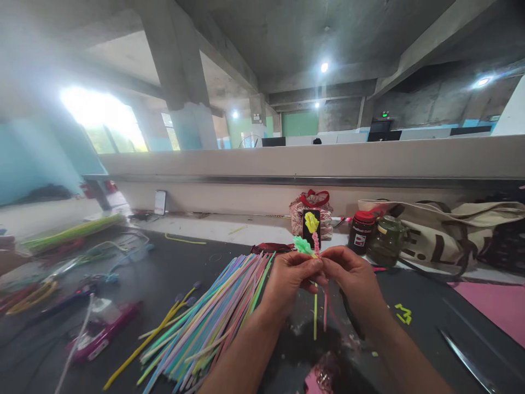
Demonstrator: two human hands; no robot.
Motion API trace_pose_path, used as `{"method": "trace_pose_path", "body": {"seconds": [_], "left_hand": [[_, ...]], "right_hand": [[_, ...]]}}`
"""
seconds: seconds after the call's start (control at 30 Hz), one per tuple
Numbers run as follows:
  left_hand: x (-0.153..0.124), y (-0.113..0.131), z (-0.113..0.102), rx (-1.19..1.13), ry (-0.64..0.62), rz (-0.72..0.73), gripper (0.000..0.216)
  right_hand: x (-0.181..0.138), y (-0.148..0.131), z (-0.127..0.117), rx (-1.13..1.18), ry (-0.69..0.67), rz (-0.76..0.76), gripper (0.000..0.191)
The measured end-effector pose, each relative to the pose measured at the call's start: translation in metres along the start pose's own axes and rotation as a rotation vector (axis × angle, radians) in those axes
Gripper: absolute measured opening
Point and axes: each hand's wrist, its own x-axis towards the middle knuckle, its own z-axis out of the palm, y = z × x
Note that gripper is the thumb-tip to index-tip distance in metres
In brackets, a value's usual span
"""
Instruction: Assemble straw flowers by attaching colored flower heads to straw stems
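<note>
Both my hands are raised over a dark table (205, 262) and pinch a small pipe-cleaner flower (311, 232). It has a yellow bud on top, a pink twisted stem and a green leaf. My left hand (291, 282) is closed on the stem beside the leaf. My right hand (350, 276) is closed on the stem just right of it. Loose green and pink stem ends (320, 314) hang down below my fingers. A thick fan of pastel pipe cleaners (213, 323) lies on the table under my left forearm.
A pink glue gun (100, 331) and cables lie at the left. A green bundle (74, 232) lies at far left. A red-lidded jar (361, 231), a green jar (388, 241), a beige bag (451, 235), a patterned pouch (311, 213) and pink paper (496, 306) sit behind and right.
</note>
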Motion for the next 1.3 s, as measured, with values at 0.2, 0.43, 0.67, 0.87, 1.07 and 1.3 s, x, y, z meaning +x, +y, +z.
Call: {"method": "trace_pose_path", "body": {"seconds": [0.2, 0.43, 0.67, 0.87, 1.07, 1.3], "left_hand": [[0.001, -0.001, 0.002, -0.032, 0.006, -0.039, 0.024], [0.006, -0.003, 0.0, -0.08, 0.095, -0.039, 0.022], [0.006, 0.004, -0.002, -0.111, 0.18, -0.057, 0.02], [0.005, 0.004, -0.002, -0.135, 0.153, -0.078, 0.02], [0.003, 0.004, 0.002, -0.294, 0.115, -0.096, 0.019], [0.004, -0.001, 0.007, -0.38, 0.142, -0.033, 0.014]], "right_hand": [[0.0, -0.006, -0.002, -0.046, 0.013, -0.005, 0.016], [-0.001, -0.005, -0.002, -0.034, -0.028, -0.021, 0.015], [-0.003, -0.009, -0.004, -0.008, -0.233, 0.047, 0.017], [-0.001, -0.004, -0.006, -0.283, -0.082, -0.155, 0.011], [-0.005, -0.001, 0.003, -0.274, 0.023, -0.247, 0.01], [-0.007, 0.012, 0.019, 0.078, 0.103, -0.075, 0.011]]}}
